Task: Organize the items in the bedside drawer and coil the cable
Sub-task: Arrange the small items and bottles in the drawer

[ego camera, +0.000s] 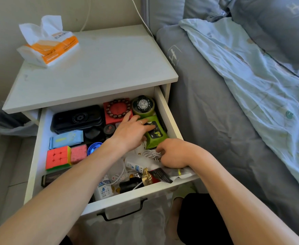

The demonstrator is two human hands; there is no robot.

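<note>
A person sorts an open bedside drawer (168,110), both hands deep in the right-hand side.

At the left of the drawer a cube (57,157) sits beside a pink box (79,153), with a black case (76,118) behind them; these look settled already. The front middle remains a jumble of bottles (103,189) and small packets.

The left hand (132,130) lies with fingers stretched almost straight, flat on a green wipes pack (154,132) that lies against the right wall, in front of a watch (143,104) on its stand. It presses rather than grips; nothing is held in it.

Just in front of the pack, the white cable (151,154) lies in a loose bundle. The right hand (176,153) is over it with fingers curled down into the loops and appears to pinch them, though the fingertips are hidden.

The step in hand seems to be freeing the cable. It would go best with the left hand steadying the pack while the right lifts the bundle straight up, checking that the strand trailing toward the bottles is not snagged, before winding even loops.
</note>
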